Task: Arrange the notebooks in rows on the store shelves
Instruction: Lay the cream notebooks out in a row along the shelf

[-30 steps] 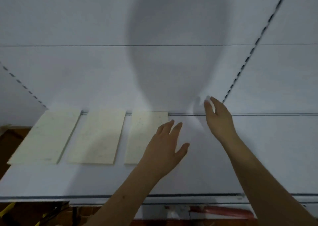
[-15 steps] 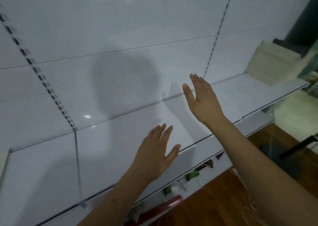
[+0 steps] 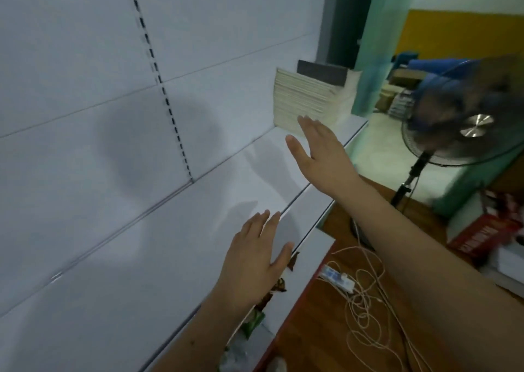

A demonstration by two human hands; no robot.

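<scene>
Both hands are held flat and empty, with the right hand (image 3: 320, 147) far nearer than the left hand (image 3: 255, 258) to the notebook stack (image 3: 300, 99) lying just beyond its fingertips.

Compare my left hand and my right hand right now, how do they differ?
The right hand reaches farther, up near the stack of notebooks at the far end of the shelf; the left hand hangs nearer, over the shelf's front edge. The right hand is turned edge-on with its thumb toward the shelf, while the left hand shows its back. Both are open with straight fingers and hold nothing.
</scene>
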